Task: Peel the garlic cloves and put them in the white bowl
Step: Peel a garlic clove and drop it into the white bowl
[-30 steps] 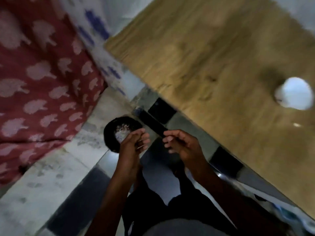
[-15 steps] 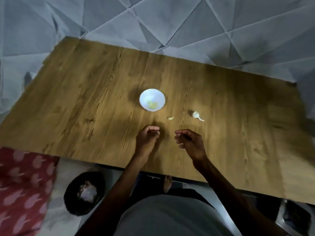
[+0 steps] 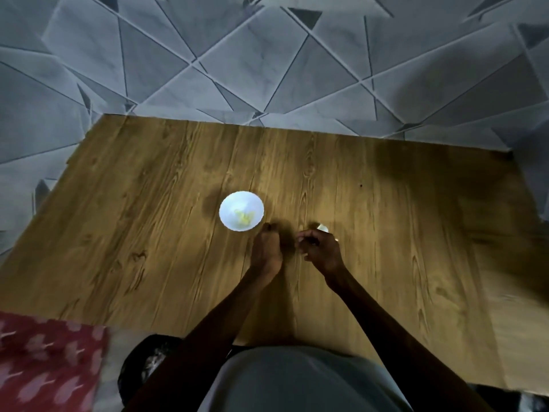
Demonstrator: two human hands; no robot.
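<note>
The white bowl (image 3: 241,211) stands on the wooden table (image 3: 148,233) with pale yellow peeled garlic in it. My left hand (image 3: 267,251) lies just right of the bowl, its fingers held together and fairly straight, tips down on the wood. My right hand (image 3: 319,248) is beside it with the fingers curled. An unpeeled garlic clove (image 3: 323,227) shows just past its knuckles. Whether the fingers grip that clove is hidden. A small scrap seen earlier between the hands is out of sight.
A black bin (image 3: 139,361) holding peel sits on the floor below the table's near edge, at the left. A red patterned cloth (image 3: 44,361) lies further left. Grey triangle-patterned tiles (image 3: 267,69) rise behind the table.
The view swung up from the bin to the table. Both hands moved forward over the wood, the left up to the bowl, the right onto the garlic clove.
</note>
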